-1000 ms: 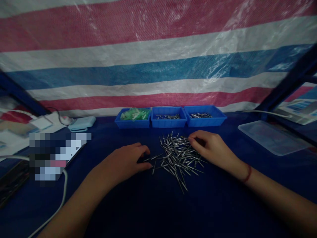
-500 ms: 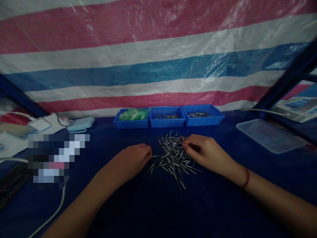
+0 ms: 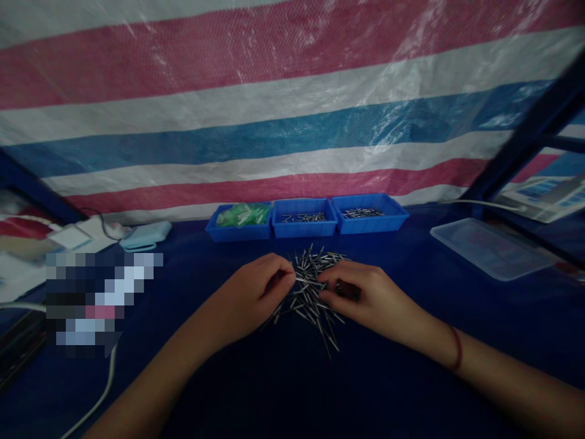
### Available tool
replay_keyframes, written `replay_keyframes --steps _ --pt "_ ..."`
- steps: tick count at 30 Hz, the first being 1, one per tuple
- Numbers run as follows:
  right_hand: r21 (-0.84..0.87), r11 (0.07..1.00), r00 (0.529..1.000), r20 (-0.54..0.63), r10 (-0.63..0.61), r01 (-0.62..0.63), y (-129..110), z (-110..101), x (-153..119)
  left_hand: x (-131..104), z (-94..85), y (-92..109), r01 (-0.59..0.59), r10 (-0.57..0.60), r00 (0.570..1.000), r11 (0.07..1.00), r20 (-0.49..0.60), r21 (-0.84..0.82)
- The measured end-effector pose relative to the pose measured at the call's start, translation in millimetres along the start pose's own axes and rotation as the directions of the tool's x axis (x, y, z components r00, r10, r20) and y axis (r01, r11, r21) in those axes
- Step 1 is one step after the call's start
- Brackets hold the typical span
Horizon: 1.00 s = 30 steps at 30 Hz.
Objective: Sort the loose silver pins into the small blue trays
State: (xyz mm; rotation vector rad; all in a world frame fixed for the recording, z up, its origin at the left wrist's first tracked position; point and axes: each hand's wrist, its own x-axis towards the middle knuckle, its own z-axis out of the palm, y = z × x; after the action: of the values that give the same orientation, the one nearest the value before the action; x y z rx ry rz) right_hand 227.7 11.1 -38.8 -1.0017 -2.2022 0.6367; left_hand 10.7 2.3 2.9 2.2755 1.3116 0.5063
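A loose pile of thin metal pins (image 3: pixel 315 299) lies on the dark blue table (image 3: pixel 256 390). My left hand (image 3: pixel 265 283) is at the pile's left side, its thumb and forefinger pinched together at the end of a metal pin. On the right side of the pile, my right hand (image 3: pixel 354 289) has thumb and fingertips slightly apart around a pin that points toward the left hand. Whether that pin is gripped is hard to make out.
Behind the pile stand three blue bins: one with green bags (image 3: pixel 240 230), two with metal pins (image 3: pixel 305 228) (image 3: pixel 372 224). A clear plastic lid (image 3: pixel 493 250) lies right. At left are a light blue case (image 3: pixel 146 235) and a white cable (image 3: pixel 107 387).
My left hand has moved right and up to the pile's edge. My right hand has shifted left and slightly down, over the pile, with its thumb and finger closer to the left hand.
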Motion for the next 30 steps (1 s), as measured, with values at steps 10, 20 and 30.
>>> replay_keyframes --steps 10,20,30 --pt "0.274 0.959 0.979 -0.204 -0.009 0.066 -12 0 -2 0 9.9 11 0.095 -0.080 0.994 0.964 0.071 -0.248" --pt "0.297 0.950 0.974 -0.223 -0.024 0.092 -16 1 -4 -1 17.2 13 -0.035 0.068 0.993 0.954 0.100 -0.298" --pt "0.315 0.943 0.969 -0.246 -0.032 0.111 -18 3 -5 0 21.8 15 -0.102 0.106 0.994 0.958 -0.001 -0.270"
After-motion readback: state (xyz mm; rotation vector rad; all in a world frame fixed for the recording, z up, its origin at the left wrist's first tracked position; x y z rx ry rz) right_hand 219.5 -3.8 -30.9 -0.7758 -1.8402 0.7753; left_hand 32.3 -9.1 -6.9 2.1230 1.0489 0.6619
